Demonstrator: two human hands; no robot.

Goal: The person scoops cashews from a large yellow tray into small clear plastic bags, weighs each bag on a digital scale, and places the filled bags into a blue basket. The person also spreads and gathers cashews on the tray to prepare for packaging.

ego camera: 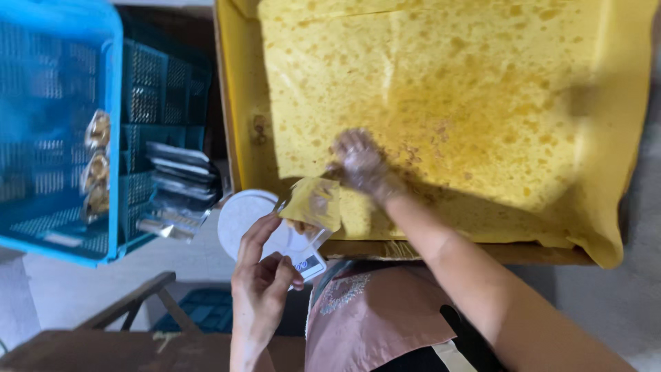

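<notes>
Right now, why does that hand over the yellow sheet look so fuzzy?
In the head view, the right hand is smeared by motion blur and wears a clear glove; the left hand looks sharper. A soft shadow falls on the yellow sheet beside the arm.

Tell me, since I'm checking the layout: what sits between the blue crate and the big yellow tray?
In the head view, a stack of filled clear packets lies between the blue crate and the yellow tray, on a darker teal crate.
</notes>
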